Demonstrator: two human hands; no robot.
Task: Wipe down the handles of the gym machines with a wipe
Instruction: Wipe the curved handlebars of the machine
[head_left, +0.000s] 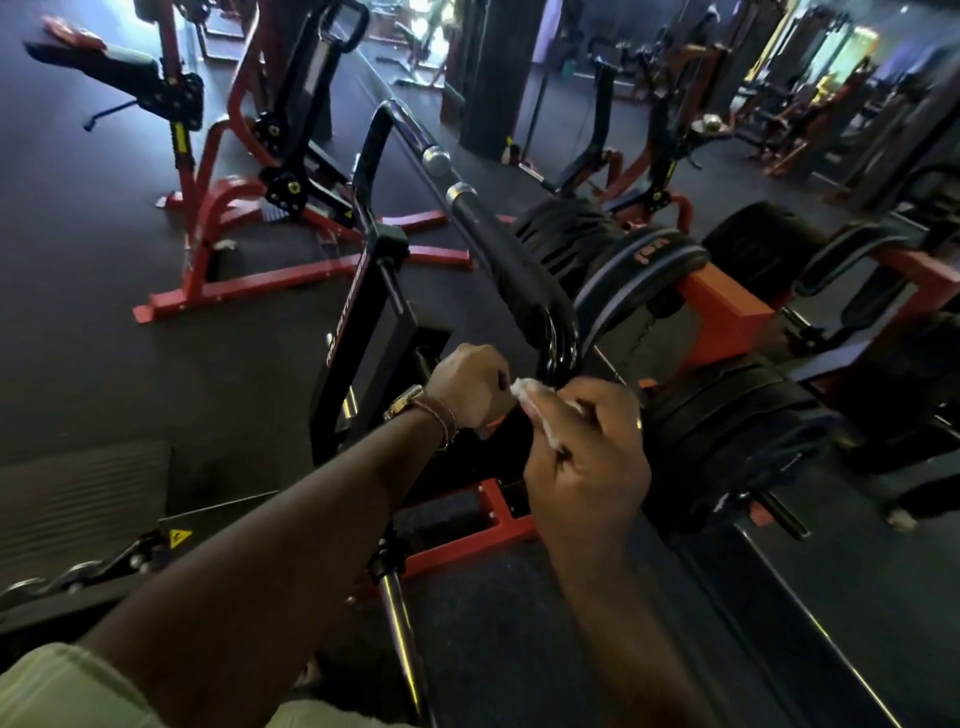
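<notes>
- left hand (470, 384) is curled, fingers closed on one end of the white wipe (524, 397); a watch w/ a brown strap (415, 410) sits on that wrist.
- right hand (587, 457) is also curled, pinching the other part of the wipe; a ring shows on one finger.
- wipe is bunched small between the two hands, just below the near end of the black padded handle (511, 270); can't tell if it touches the handle.
- handle runs up and away to a chrome collar (460, 192), part of a black frame (363, 322).
- writing: white lettering runs down the black frame upright, too blurred to read; orange lettering on a weight plate (641, 254) right of the handle, also unreadable.
- yellow warning triangle sticker (179, 538) on the dark plate at lower left, symbol not legible.
- red and black machines (223, 208) stand on the dark floor at upper left; more equipment far right, blurred.
- pale green sleeve (62, 691) at bottom left.
</notes>
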